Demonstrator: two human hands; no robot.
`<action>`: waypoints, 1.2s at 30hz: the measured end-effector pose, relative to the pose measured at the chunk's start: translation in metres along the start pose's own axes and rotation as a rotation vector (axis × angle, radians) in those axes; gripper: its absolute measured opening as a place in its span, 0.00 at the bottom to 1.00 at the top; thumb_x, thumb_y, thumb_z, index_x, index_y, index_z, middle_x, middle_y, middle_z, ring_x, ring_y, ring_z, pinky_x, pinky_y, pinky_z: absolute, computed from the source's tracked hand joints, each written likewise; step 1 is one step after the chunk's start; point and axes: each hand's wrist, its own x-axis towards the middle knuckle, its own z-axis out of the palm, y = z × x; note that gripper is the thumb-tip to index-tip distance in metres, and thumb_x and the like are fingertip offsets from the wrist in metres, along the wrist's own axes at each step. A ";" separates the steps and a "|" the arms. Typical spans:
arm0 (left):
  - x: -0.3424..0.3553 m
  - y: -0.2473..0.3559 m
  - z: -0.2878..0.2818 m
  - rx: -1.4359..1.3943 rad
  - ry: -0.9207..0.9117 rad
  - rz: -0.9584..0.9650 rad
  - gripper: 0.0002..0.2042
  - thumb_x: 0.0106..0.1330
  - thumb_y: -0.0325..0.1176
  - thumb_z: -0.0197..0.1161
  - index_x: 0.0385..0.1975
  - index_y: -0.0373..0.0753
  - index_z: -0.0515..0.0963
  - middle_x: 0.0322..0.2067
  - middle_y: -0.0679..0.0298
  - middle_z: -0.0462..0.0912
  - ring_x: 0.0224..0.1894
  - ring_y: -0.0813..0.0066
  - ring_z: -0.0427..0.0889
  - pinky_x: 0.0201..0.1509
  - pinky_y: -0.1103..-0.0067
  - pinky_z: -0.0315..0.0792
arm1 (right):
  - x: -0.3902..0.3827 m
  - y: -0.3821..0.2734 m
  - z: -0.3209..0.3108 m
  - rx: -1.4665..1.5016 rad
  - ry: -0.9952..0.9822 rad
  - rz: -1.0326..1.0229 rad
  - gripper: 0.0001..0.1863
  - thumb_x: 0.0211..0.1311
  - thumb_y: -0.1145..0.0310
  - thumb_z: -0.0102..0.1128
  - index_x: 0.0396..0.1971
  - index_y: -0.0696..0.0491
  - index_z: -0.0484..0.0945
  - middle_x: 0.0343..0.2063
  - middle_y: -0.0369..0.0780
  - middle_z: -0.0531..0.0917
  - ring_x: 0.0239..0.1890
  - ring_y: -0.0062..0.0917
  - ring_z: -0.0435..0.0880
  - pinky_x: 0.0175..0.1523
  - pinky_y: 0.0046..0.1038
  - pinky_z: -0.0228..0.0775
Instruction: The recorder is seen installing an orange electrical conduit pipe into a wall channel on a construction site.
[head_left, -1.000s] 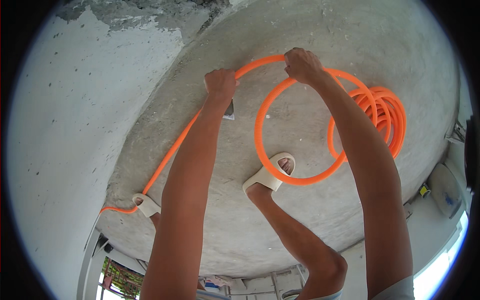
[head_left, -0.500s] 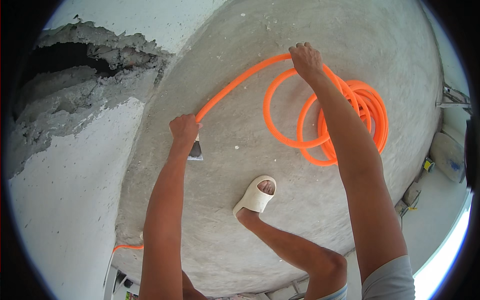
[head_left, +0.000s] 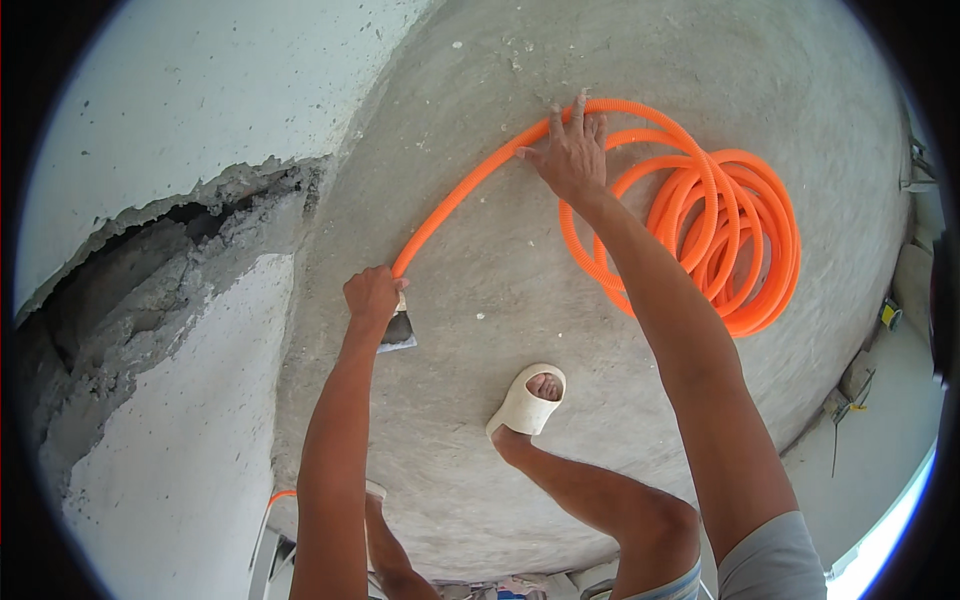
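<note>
My left hand (head_left: 371, 294) is closed round one end of an orange corrugated conduit pipe (head_left: 465, 195). Just below that fist shows a scraper (head_left: 398, 330) with a dark, pale-edged blade; whether the fist also grips it or it lies on the floor I cannot tell. My right hand (head_left: 572, 155) rests farther along the pipe, fingers spread over it and thumb stretched out to the left. From there the pipe curves right into a loose heap of coils (head_left: 765, 245) on the concrete floor.
Along the left, a white wall (head_left: 190, 400) has a jagged broken channel (head_left: 150, 270). My foot in a cream slipper (head_left: 525, 405) stands on the floor (head_left: 440, 450). A short orange pipe piece (head_left: 283, 495) shows at lower left, with odds and ends along the right wall.
My right hand has slid left along the pipe and its fingers have spread. The pipe's coils have shifted and lie closer together. My left hand keeps its hold, slightly lower in view.
</note>
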 end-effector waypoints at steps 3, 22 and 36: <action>0.001 -0.001 0.003 0.010 -0.003 0.001 0.21 0.57 0.54 0.64 0.26 0.39 0.81 0.26 0.56 0.83 0.32 0.57 0.84 0.35 0.65 0.76 | 0.001 -0.009 0.002 -0.013 -0.020 0.070 0.45 0.53 0.40 0.60 0.63 0.57 0.63 0.66 0.61 0.52 0.64 0.56 0.62 0.70 0.51 0.43; -0.213 -0.013 -0.351 -0.691 0.453 0.034 0.09 0.43 0.30 0.71 0.24 0.36 0.82 0.16 0.66 0.79 0.12 0.86 0.61 0.18 0.82 0.56 | 0.017 -0.015 -0.014 -0.045 -0.263 0.138 0.44 0.52 0.45 0.64 0.65 0.53 0.61 0.69 0.57 0.48 0.64 0.55 0.62 0.71 0.46 0.45; -0.150 0.018 -0.465 -0.864 0.412 0.311 0.34 0.56 0.66 0.59 0.15 0.36 0.62 0.16 0.66 0.67 0.22 0.76 0.67 0.24 0.78 0.60 | 0.047 0.143 -0.126 -0.343 -0.439 0.131 0.07 0.51 0.68 0.59 0.31 0.49 0.80 0.32 0.40 0.81 0.41 0.29 0.76 0.45 0.33 0.61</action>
